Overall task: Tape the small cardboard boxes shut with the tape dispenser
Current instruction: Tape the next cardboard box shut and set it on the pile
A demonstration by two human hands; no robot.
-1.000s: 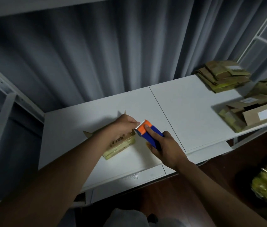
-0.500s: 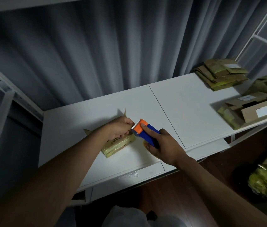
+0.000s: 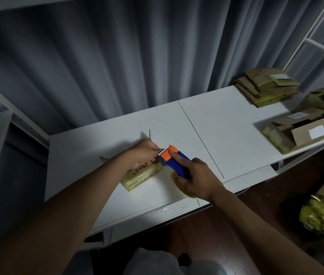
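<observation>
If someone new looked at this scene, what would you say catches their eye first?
Most likely the bright orange-and-blue plastic tape dispenser, gripped by the right hand at the middle of the white table. Its toothed end meets the left hand, which rests on a small yellowish cardboard box. Heaps of brown cardboard boxes crowd the table's right end.

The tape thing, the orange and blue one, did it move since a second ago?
Barely. The tape dispenser, gripped by the right hand, edged a little left, so its toothed end now meets the left hand. That hand kept resting on the small cardboard box, which stayed put on the white table.
</observation>
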